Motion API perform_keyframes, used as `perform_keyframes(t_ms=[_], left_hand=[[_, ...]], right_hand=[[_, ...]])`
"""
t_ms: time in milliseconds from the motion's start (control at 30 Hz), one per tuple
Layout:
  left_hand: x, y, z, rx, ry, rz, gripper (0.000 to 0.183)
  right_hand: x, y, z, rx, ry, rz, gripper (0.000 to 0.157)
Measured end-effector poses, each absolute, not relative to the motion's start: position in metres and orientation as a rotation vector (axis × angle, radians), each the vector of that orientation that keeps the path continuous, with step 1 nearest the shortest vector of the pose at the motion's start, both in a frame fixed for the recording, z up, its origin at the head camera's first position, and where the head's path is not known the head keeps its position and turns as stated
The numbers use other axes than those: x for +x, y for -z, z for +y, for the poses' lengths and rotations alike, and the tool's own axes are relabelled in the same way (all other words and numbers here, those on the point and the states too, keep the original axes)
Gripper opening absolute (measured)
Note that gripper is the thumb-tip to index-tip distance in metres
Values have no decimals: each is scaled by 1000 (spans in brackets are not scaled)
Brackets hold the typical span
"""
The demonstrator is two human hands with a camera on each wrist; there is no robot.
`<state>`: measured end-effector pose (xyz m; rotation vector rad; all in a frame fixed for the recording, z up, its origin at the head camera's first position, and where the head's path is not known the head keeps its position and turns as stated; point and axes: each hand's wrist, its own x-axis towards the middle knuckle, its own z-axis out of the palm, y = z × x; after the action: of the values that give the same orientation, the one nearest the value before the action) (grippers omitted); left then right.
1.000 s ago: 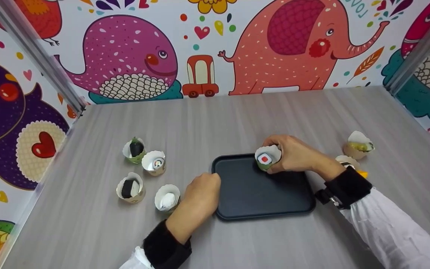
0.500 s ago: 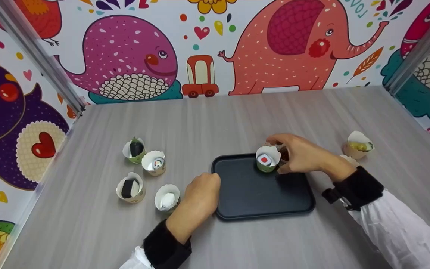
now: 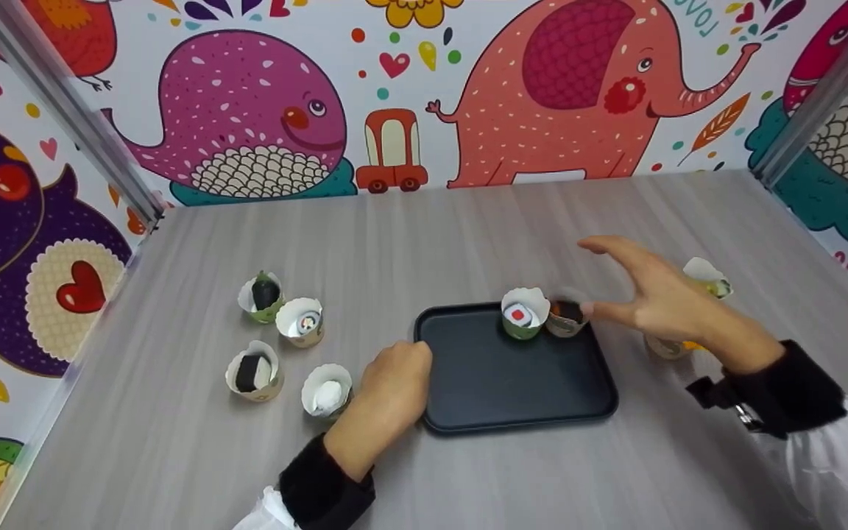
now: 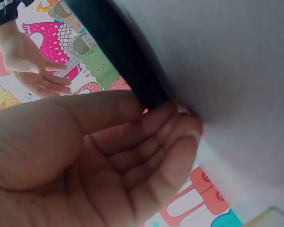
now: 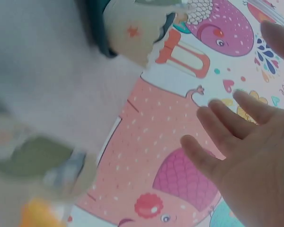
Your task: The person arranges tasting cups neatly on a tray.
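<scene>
- Before you, the grey table [image 3: 424, 246] bears the dark tray [image 3: 520, 390].
- Your right hand [image 3: 659, 294], fingers spread wide, hovers just beside the tray.
- Your left hand [image 3: 394, 380] grips the tray's left edge.
- The green cup [image 3: 523, 333] and brown cup [image 3: 565, 330] stand near its far edge.

The tray [image 3: 516, 386] is blue-black, the table [image 3: 409, 254] streaked grey, the printed whale [image 3: 240, 103] white-flecked purple.

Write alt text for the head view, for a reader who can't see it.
A person's left hand grips the left edge of a dark tray holding a green paper cup and a brown cup, while the open right hand hovers beside the brown cup. Four more cups stand left of the tray, two others right, on a grey table.
</scene>
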<state>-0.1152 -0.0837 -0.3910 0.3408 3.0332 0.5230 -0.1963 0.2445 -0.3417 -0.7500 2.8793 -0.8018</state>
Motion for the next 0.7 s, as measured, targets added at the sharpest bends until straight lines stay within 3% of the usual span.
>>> perform_keyframes(t_ms=[267, 700], left_hand=[[-115, 393, -83, 359, -507, 3049, 11], [-117, 394, -82, 306, -505, 3004, 11]], right_hand=[[-180, 346, 288, -652, 871, 2939, 95], [-161, 369, 334, -561, 875, 2926, 102]])
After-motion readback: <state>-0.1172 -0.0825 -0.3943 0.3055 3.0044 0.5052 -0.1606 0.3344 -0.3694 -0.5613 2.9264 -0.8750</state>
